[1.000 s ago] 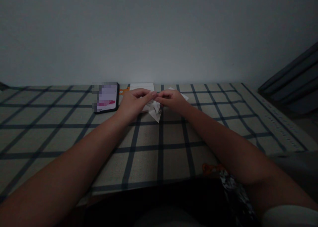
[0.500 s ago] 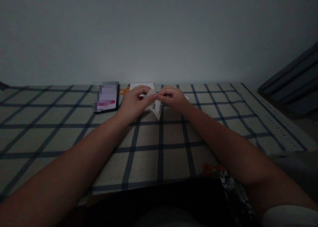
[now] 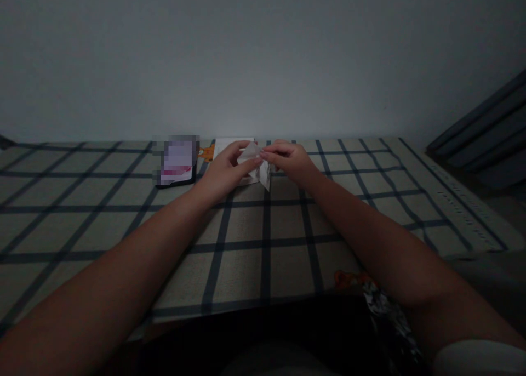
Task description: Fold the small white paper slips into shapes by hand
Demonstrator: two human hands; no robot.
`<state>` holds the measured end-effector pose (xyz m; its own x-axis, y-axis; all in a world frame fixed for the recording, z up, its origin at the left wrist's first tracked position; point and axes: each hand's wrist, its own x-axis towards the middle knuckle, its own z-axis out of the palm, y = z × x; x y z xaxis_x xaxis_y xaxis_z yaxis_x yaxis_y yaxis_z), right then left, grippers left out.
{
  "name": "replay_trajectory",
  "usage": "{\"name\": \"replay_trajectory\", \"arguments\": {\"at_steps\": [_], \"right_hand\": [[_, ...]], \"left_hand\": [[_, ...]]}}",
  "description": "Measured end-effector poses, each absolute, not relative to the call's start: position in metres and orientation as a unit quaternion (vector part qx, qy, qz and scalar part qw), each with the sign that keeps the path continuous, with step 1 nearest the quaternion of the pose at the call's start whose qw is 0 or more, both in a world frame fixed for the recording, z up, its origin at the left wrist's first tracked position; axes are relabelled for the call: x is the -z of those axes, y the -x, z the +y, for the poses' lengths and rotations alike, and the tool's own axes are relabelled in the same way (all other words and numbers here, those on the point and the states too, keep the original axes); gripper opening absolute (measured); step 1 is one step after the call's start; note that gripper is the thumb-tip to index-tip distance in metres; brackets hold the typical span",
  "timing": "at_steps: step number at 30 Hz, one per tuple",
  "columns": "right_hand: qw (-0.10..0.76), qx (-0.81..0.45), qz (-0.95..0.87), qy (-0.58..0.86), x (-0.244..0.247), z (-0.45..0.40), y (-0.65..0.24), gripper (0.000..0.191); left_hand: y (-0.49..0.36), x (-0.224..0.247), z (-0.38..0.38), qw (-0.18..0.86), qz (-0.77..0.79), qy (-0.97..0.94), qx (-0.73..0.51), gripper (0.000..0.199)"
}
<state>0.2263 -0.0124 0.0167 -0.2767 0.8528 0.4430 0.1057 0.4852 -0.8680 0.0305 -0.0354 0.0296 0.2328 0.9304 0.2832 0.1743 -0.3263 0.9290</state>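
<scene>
A small folded piece of white paper (image 3: 249,152) with pointed corners is held up between both hands, above the checked tablecloth. My left hand (image 3: 225,167) grips its left side, thumb in front and fingers behind. My right hand (image 3: 290,159) pinches the paper's right side near the top with thumb and forefinger. One pointed flap hangs down below the fingertips. Behind my left hand lies a flat white sheet or pad (image 3: 234,141), partly covered by the hand. The fingers hide some of the folds.
A phone (image 3: 176,165), its screen lit and partly blurred out, lies left of my left hand. The checked tablecloth (image 3: 287,228) runs back to a plain wall (image 3: 263,58). At the right edge hangs dark pleated cloth (image 3: 493,140).
The folded paper has turned slightly and shifted a little up and right, showing a broader face. Both hands have moved slightly and keep hold of it.
</scene>
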Motion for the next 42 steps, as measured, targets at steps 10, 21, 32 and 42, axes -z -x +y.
{"name": "replay_trajectory", "arguments": {"at_steps": [10,21,32,42], "right_hand": [[0.450,-0.332,-0.759,0.334,-0.014,-0.006,-0.232,0.028],[0.446,-0.286,-0.783,0.327,-0.012,0.000,-0.236,0.035],[0.427,-0.299,-0.785,0.336,-0.019,-0.010,-0.233,0.037],[0.421,-0.413,-0.719,0.368,-0.017,-0.010,-0.229,0.038]], "left_hand": [[-0.029,-0.028,-0.033,0.454,0.416,-0.602,-0.507,0.037],[-0.030,-0.031,-0.036,0.489,0.444,-0.584,-0.472,0.032],[-0.030,-0.028,-0.034,0.555,0.434,-0.550,-0.449,0.030],[-0.030,-0.029,-0.032,0.533,0.427,-0.523,-0.510,0.030]]}}
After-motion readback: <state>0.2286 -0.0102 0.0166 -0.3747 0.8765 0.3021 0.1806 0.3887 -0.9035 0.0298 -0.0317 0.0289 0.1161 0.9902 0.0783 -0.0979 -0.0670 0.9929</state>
